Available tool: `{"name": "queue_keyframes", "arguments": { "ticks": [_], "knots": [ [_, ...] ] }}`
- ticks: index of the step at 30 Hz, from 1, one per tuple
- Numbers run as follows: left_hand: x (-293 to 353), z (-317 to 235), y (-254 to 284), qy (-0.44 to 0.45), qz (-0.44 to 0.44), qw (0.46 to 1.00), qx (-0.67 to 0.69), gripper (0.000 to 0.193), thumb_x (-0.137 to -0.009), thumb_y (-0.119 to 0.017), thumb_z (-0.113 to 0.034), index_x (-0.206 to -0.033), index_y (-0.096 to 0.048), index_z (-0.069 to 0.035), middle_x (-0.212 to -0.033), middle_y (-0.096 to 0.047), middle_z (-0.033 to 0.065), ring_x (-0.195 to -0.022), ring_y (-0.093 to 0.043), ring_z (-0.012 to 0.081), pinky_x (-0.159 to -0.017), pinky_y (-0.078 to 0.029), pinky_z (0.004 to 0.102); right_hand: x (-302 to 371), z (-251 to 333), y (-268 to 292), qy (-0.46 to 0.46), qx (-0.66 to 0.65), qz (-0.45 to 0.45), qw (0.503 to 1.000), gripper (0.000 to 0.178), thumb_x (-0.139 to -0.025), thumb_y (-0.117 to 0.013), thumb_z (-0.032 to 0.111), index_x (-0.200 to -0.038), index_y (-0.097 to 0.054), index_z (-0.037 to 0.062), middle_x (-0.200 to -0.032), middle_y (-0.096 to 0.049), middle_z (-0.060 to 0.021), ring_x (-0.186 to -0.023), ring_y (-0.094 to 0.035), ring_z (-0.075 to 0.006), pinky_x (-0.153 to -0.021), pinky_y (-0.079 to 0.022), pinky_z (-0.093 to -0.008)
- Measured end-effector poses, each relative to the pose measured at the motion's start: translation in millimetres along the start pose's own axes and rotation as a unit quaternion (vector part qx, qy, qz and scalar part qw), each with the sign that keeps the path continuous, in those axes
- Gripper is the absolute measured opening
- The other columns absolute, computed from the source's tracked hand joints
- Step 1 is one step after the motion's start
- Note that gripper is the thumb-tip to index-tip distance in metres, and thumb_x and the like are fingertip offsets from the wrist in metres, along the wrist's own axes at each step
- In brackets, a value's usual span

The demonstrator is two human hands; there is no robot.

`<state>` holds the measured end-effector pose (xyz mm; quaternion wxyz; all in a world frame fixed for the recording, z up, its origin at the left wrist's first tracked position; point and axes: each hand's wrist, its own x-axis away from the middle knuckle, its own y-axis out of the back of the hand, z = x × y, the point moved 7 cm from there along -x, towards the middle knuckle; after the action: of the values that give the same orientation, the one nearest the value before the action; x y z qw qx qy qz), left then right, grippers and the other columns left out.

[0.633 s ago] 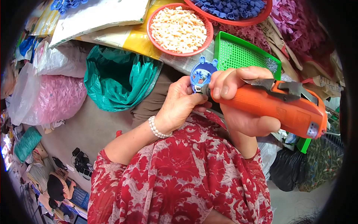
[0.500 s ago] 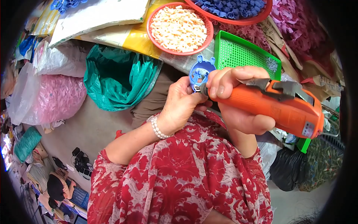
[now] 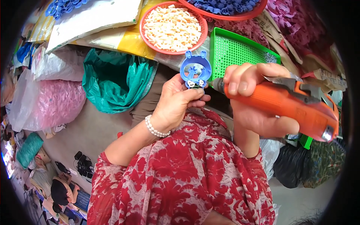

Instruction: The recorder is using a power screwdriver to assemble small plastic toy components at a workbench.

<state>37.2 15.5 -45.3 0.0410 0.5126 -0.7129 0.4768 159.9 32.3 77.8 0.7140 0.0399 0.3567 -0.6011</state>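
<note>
The left hand (image 3: 176, 105) pinches a small round blue plastic part (image 3: 195, 70) above the lap, while the right hand (image 3: 255, 101) grips a fat orange electric screwdriver (image 3: 285, 105) whose tip touches it.

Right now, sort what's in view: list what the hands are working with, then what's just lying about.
In hand:
- left hand pinching the blue plastic part
- right hand gripping the orange power screwdriver, tip at the part

Lying about:
- red bowl of pale pieces
- green mesh tray
- teal sack
- pink bag
</note>
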Motion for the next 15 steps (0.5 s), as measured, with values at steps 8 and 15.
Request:
{"name": "queue_keyframes", "arguments": {
  "ticks": [8,15],
  "knots": [
    [-0.4,6.1,6.6,0.019,-0.002,1.000,-0.004,0.033,-0.080,-0.057,0.003,-0.110,-0.047,-0.005,-0.096,-0.060,0.0062,-0.075,-0.065,0.0188,-0.061,-0.055,0.0240,16.6,-14.9,7.4,-0.044,0.003,-0.026,0.999,0.086,-0.070,-0.050,0.076,-0.115,-0.045,0.0032,-0.080,-0.055,-0.0062,-0.070,-0.052,-0.0203,-0.068,-0.042,-0.0361],
    [1.7,6.1,6.7,0.021,-0.008,1.000,0.003,0.030,-0.080,-0.056,0.003,-0.109,-0.048,-0.004,-0.093,-0.060,0.0061,-0.074,-0.065,0.0186,-0.061,-0.055,0.0241,18.1,-24.1,6.0,-0.059,0.006,-0.048,0.997,0.085,-0.068,-0.051,0.076,-0.111,-0.046,0.0032,-0.077,-0.055,-0.0060,-0.068,-0.053,-0.0202,-0.067,-0.043,-0.0373]
  ]
}}
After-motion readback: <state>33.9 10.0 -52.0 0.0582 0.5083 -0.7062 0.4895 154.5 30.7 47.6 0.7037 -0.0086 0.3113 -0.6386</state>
